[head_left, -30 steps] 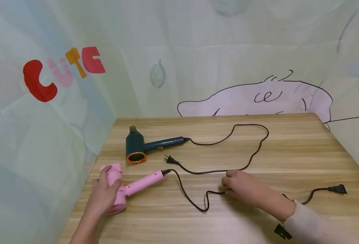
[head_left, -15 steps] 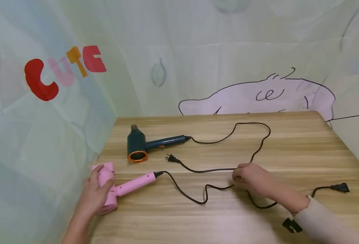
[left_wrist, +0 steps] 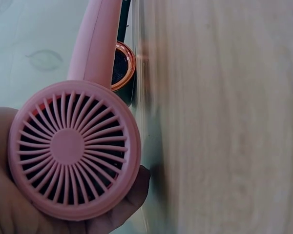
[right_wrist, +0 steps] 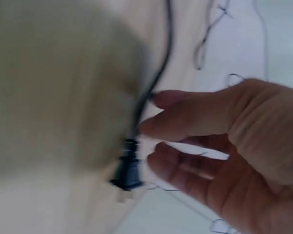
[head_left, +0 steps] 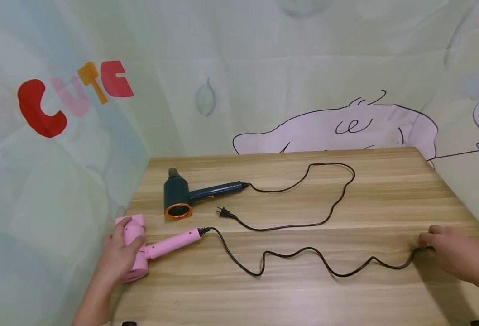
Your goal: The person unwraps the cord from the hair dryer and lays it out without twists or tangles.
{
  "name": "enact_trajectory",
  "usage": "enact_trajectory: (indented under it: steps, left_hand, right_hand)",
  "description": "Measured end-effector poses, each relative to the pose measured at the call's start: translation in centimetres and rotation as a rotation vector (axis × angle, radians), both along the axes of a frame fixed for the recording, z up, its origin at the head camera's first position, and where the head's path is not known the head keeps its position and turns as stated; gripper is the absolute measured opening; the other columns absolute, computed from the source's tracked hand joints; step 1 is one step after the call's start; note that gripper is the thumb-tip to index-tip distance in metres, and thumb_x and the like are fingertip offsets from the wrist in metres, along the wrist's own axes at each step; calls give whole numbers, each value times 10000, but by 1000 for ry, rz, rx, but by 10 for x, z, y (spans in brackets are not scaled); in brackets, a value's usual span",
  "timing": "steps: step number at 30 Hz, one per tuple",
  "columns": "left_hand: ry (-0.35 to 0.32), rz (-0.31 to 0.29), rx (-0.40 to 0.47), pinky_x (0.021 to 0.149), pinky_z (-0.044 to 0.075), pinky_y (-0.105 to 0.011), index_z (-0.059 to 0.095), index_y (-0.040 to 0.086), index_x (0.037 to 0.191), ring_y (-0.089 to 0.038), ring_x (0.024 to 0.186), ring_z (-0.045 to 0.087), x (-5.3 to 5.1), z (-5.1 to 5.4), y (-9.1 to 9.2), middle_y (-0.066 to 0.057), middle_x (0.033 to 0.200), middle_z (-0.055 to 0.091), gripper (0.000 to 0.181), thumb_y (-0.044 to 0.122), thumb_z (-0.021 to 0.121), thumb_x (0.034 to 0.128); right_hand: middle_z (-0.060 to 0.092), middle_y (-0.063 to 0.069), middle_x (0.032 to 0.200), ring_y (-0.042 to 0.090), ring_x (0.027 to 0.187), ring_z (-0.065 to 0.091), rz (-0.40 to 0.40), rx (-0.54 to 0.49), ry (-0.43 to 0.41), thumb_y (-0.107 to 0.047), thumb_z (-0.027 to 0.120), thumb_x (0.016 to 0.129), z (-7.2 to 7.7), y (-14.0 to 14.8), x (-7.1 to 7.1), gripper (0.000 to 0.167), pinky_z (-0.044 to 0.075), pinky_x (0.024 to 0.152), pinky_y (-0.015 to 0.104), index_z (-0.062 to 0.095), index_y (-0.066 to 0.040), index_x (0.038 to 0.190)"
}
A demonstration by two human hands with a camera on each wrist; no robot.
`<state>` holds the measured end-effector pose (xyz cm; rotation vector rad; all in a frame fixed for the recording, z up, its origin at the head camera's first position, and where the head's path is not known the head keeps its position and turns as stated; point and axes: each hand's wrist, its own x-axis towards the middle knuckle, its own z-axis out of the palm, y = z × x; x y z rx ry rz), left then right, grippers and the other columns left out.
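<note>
My left hand (head_left: 115,258) grips the body of a pink hair dryer (head_left: 134,240), which lies on the table with its handle to the right. In the left wrist view, the dryer's round slatted intake (left_wrist: 67,146) faces the camera, with fingers curled round its barrel. At the far right, my right hand (head_left: 455,251) pinches the dryer's black power cord (head_left: 347,275) near its end. The right wrist view, somewhat blurred, shows the plug (right_wrist: 128,170) just beyond the fingertips; in the head view the hand hides it.
Behind lies a dark green hair dryer (head_left: 177,194) with an orange ring. Its black cord (head_left: 343,188) loops right and back to a two-pin plug (head_left: 224,213). The wooden table (head_left: 280,299) meets printed curtains at the left and back.
My right hand has moved right from the middle of the pink dryer's cord to its plug end. The cord now lies in a wavy line. My left hand has shifted the pink dryer slightly left.
</note>
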<state>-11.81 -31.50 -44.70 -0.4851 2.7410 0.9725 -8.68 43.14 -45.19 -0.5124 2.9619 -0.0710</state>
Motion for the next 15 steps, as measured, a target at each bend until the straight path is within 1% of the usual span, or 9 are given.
enact_trajectory:
  steps: [2, 4, 6, 9, 12, 15]
  left_hand:
    - [2, 3, -4, 942, 366, -699, 11, 187, 1640, -542, 1182, 363, 0, 1, -2, -410, 1482, 136, 763, 453, 415, 1050]
    - [0, -2, -10, 938, 368, -702, 14, 176, 1639, -540, 1177, 370, 0, 1, -3, -416, 1475, 144, 760, 451, 411, 1052]
    - [0, -8, -12, 936, 371, -699, 18, 171, 1639, -539, 1177, 375, 1, 1, -5, -420, 1472, 148, 756, 449, 407, 1054]
    - [-11, -6, -14, 934, 369, -705, 5, 180, 1640, -546, 1179, 376, 1, 0, -7, -425, 1476, 142, 765, 470, 402, 1053]
    - [-16, -5, -16, 954, 351, -721, -4, 187, 1640, -558, 1203, 362, 1, 0, -8, -426, 1492, 125, 770, 478, 400, 1053]
    - [-7, -8, -19, 975, 333, -728, 5, 177, 1639, -569, 1225, 352, 1, 0, -10, -428, 1497, 121, 763, 463, 404, 1055]
  right_hand:
    - [609, 13, 868, 249, 762, 637, 2, -14, 25, 158, 756, 735, -7, 2, -2, 299, 542, 662, 404, 697, -88, 896]
    - [613, -11, 853, 260, 780, 653, 1, -23, 56, 88, 813, 734, -11, 1, -6, 280, 552, 698, 438, 668, -120, 853]
    - [615, -42, 844, 239, 775, 655, 20, -27, 86, 57, 844, 713, -14, -1, -10, 308, 550, 699, 429, 648, -147, 835]
    - [592, -111, 815, 167, 741, 645, 80, -37, 168, -3, 883, 678, -18, -4, -15, 345, 543, 674, 389, 633, -202, 808]
    - [579, -133, 797, 126, 707, 628, 125, -49, 224, 13, 854, 707, -21, -7, -20, 332, 537, 642, 376, 632, -220, 789]
    - [603, -86, 793, 162, 694, 635, 153, -50, 258, 56, 796, 746, -22, -10, -28, 289, 537, 627, 402, 636, -179, 794]
